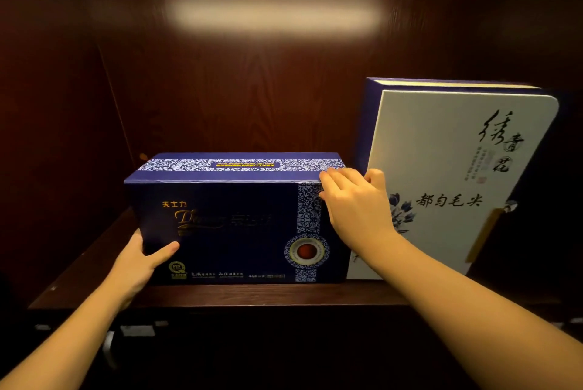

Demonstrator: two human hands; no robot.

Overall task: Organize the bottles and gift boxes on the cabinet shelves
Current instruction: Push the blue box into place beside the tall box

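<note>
- Fingers of the left hand clasped the blue gift box at its lower left corner.
- Right hand curled over its upper right corner.
- It stood on the shelf, touching the white gift box.

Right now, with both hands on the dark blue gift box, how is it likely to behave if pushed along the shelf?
The dark blue gift box looks rigid: crisp edges, flat faces. Standing on a long face on the shelf, wider than tall, it probably slides rather than tips. The left hand and right hand grip opposite ends, suggesting some bulk; weight is unclear.
</note>
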